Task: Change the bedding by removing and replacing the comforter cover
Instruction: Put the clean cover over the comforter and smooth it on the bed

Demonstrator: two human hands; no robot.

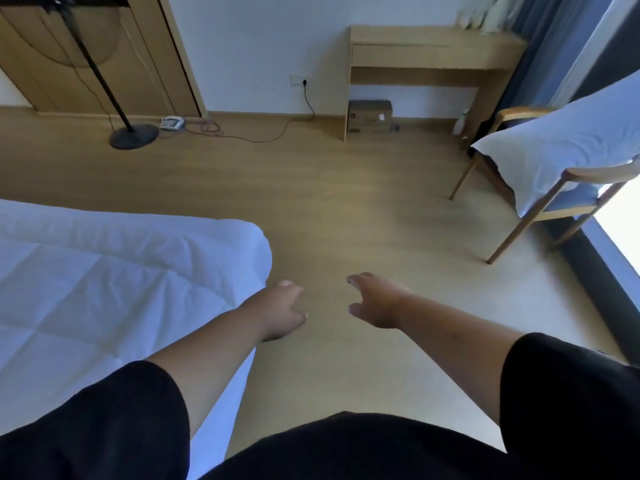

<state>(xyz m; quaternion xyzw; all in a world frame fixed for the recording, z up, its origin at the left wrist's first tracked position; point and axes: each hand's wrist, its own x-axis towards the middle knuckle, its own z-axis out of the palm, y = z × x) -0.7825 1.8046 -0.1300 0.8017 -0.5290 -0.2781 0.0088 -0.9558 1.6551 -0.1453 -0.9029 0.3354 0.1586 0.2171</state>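
A white quilted comforter (pixel 104 278) lies spread on the bed at the left, its corner hanging over the bed's edge. My left hand (pixel 282 311) hovers just right of that corner, over the floor, fingers loosely curled and holding nothing. My right hand (pixel 375 299) is stretched out beside it over bare floor, fingers apart and empty. A white pillow (pixel 561 143) rests on a wooden chair (pixel 540 209) at the right.
A wooden desk (pixel 433 53) stands against the far wall with a cardboard box (pixel 370 116) under it. A black floor-lamp stand (pixel 133 135) and a cable on the floor are at the back left, by a wardrobe (pixel 86 53). Window and curtain at the right.
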